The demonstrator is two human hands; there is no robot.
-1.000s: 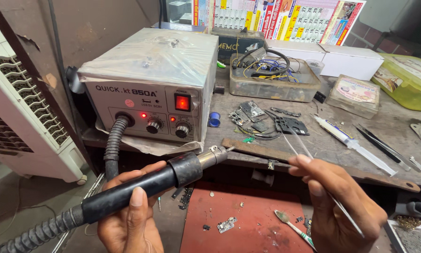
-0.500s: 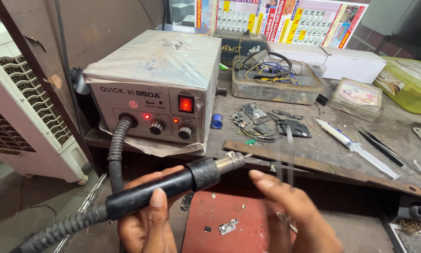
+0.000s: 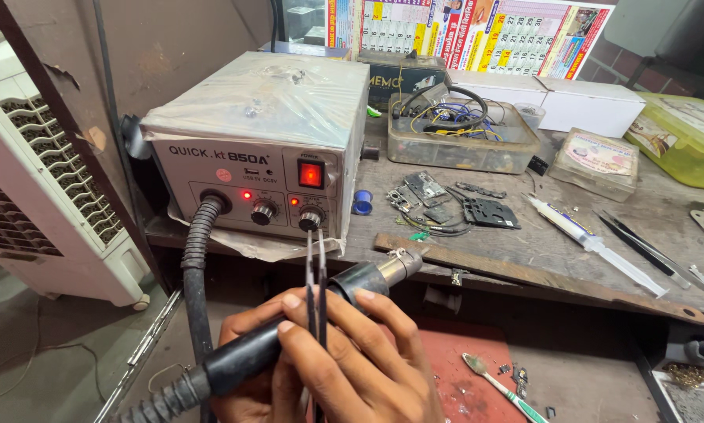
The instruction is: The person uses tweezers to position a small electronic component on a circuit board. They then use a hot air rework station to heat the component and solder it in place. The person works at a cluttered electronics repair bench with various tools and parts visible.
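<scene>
**Hot-air wand and tweezers held together before the bench**

Head view: the left hand was wrapped under the black hot-air wand, its metal nozzle pointing up and right toward the near bench edge. The right hand lay over the wand, fingers curled, pinching thin tweezers that stood upright in front of the grey heating station. The station's red switch was lit and its ribbed hose ran down to the wand.

As a judgement, the work looked barely begun: the tools were in hand and the power on, yet the nozzle was aimed at no part, and the circuit boards lay untouched farther off on the bench.

The clear tray far behind them held tangled coloured wires. A lidded yellow-green tub stood at the far right; its contents could not be made out. A flat clear box sat shut beside it.
</scene>
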